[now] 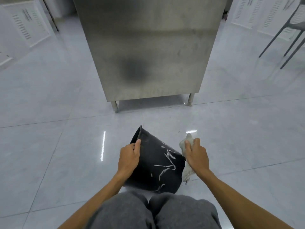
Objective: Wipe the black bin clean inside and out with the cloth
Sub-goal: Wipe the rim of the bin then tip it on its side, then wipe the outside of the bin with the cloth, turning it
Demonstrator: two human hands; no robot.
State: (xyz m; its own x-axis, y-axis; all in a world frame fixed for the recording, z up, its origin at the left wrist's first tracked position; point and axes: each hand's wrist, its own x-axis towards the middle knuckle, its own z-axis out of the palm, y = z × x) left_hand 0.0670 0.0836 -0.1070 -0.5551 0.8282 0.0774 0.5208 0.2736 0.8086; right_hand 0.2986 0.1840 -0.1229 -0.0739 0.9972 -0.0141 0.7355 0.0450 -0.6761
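Observation:
The black bin (156, 164) is tipped on its side just in front of my knees, its open rim turned up and to the left, its base toward me. White scratch-like marks streak its outer wall. My left hand (129, 158) grips the rim, thumb on the outside. My right hand (196, 156) holds a pale crumpled cloth (187, 174) against the bin's right side; cloth ends stick out above and below the fist. The bin's inside is hidden from here.
A stainless steel cabinet (148, 47) on short legs stands straight ahead on the glossy white tile floor (57, 146). Grey chair legs (283, 45) are at the far right. White vented panels (24, 25) lean at the left and right back.

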